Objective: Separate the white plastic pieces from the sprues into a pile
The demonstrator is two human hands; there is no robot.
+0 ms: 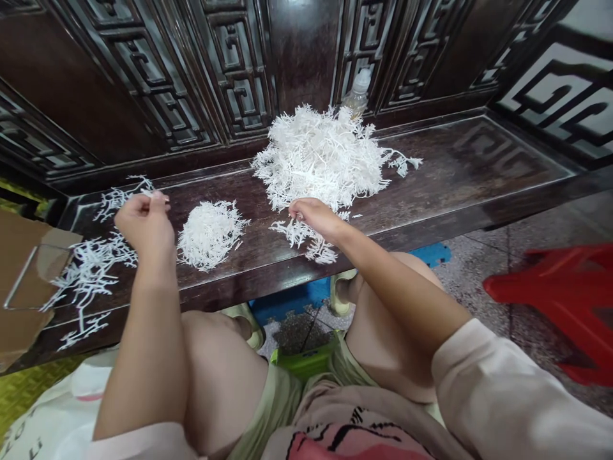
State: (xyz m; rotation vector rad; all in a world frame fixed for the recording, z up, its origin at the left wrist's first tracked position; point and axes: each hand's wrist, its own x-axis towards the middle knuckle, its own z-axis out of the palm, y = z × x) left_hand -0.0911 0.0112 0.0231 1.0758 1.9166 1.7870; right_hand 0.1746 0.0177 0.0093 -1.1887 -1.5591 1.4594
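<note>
Nearest, the person's lap shows a printed shirt point(354, 441) and green shorts point(282, 390), with a white bag point(52, 409) at the lower left. Between the 2 legs sits a bright green seat point(306, 361), and a blue mat point(292, 300) lies on the floor beyond it; a red stool point(560, 287) stands off to the right. Next comes the dark wooden bench point(445, 172), running from side to side. A cardboard piece point(29, 268) lies at its left end, beside loose white branched pieces point(93, 265). The left hand point(148, 220) is over the bench near these, its thumb and fingers pinched together; white shows right at the tips, but I cannot tell whether a piece is gripped. Just right of that hand lies a small white pile point(211, 235). The right hand point(313, 216) has its fingers drawn closed above a few white sprigs point(320, 249); its grip, too, is unclear. Directly behind it rises the big white heap point(323, 153), the larger of the 2 piles. A clear bottle point(357, 96) stands behind the heap, against the carved panel point(306, 57).
</note>
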